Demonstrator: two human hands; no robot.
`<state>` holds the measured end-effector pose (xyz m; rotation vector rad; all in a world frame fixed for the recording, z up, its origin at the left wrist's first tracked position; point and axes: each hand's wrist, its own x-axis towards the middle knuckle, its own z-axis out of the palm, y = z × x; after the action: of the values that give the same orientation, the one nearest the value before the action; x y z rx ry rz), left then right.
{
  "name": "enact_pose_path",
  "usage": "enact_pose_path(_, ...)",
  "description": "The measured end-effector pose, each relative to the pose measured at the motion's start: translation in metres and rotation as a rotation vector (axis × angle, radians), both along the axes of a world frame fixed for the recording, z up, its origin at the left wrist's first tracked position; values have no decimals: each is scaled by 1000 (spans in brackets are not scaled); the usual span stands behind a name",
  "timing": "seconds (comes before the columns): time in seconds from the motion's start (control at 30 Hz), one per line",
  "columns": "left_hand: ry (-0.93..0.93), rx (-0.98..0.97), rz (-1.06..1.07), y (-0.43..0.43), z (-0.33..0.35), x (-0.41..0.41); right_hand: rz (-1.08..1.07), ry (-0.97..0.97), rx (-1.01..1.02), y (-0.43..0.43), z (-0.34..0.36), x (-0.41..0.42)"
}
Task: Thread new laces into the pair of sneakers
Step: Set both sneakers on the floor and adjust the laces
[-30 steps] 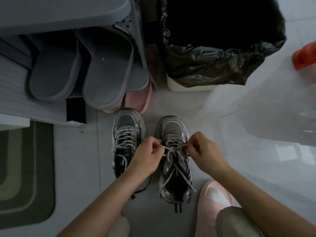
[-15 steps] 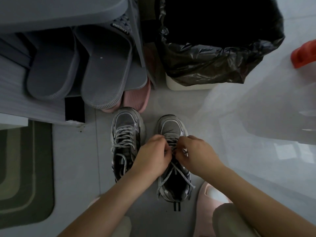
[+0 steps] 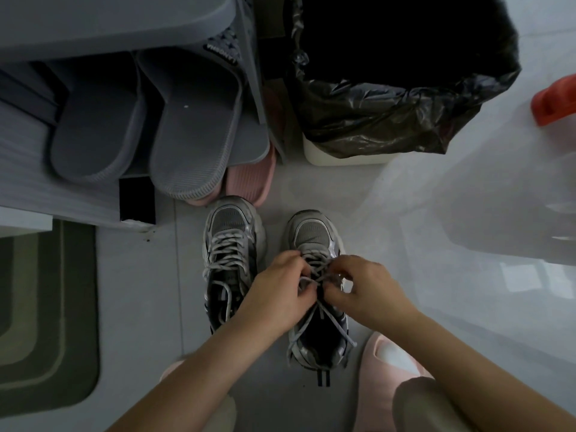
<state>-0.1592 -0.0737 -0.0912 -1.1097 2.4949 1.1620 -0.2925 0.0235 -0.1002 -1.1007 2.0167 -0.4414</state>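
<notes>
Two grey-and-silver sneakers stand side by side on the pale floor, toes pointing away from me. The left sneaker is laced up to its upper eyelets, with a loose loop hanging over its tongue. Over the right sneaker, my left hand and my right hand sit close together at the middle eyelets. Each hand pinches a strand of the grey lace, which crosses between them. The free lace ends trail down past the shoe's opening toward the heel.
A grey shoe rack with grey slippers stands at the back left, pink slippers beneath it. A bin lined with a black bag is behind the sneakers. A green mat lies left, a red object right. My pink slipper is near.
My hands first pulled the lace strands apart sideways, then came together over the right sneaker's tongue. Now they sit slightly lower, fingers working the crossing strands.
</notes>
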Motion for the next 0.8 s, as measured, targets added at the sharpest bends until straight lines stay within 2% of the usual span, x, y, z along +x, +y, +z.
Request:
enact_pose_path(0.1, -40, -14, -59, -4, -1, -5, 25, 14, 23, 0, -2, 4)
enact_pose_path(0.17, 10, 18, -51, -2, -6, -1, -38, -37, -1, 2, -4, 6)
enact_pose_path(0.47, 147, 221, 171, 4, -13, 33, -161, -147, -49, 4, -1, 10)
enact_pose_path(0.7, 27, -46, 0, 7, -1, 7, -126, -140, -59, 6, -7, 9)
enact_pose_path(0.8, 54, -49, -25, 5, -4, 6, -160, -162, -61, 8, -8, 9)
